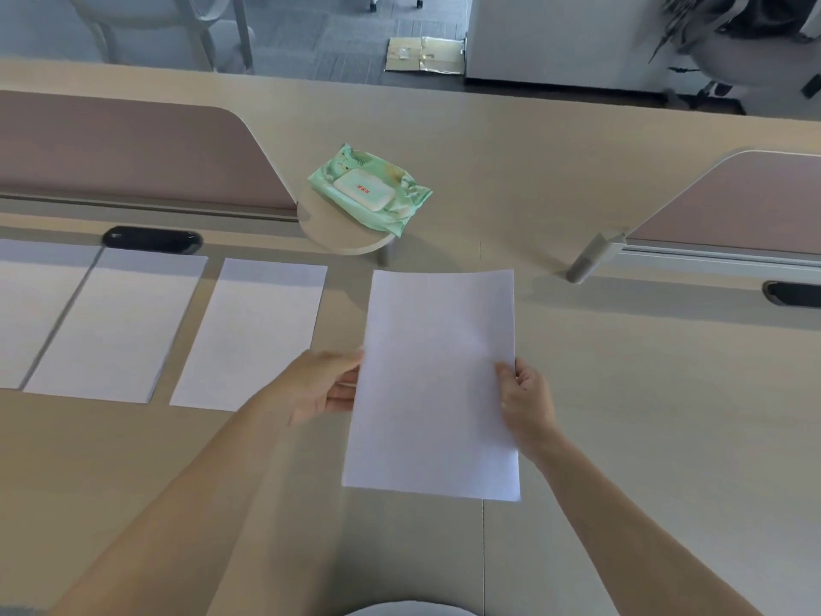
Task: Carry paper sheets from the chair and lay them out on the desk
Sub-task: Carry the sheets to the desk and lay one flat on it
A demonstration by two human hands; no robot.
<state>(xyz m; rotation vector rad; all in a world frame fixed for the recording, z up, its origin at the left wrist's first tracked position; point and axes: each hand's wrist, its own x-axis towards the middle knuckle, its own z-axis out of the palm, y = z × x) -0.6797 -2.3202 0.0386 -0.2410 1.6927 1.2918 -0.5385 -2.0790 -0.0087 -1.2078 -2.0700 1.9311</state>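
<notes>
Laying-out step. Left hand (320,384) and right hand (526,400) each pinch a side edge of one sheet (437,371), held between them over the desk (622,393). Laid sheets (253,331) lie left of the grip. Next, likely: lower it flat, release both edges.

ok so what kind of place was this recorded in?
Most likely an open-plan office: a long shared desk split by padded divider panels, a cable port set into its top, and carpet tiles on the floor beyond.
</notes>
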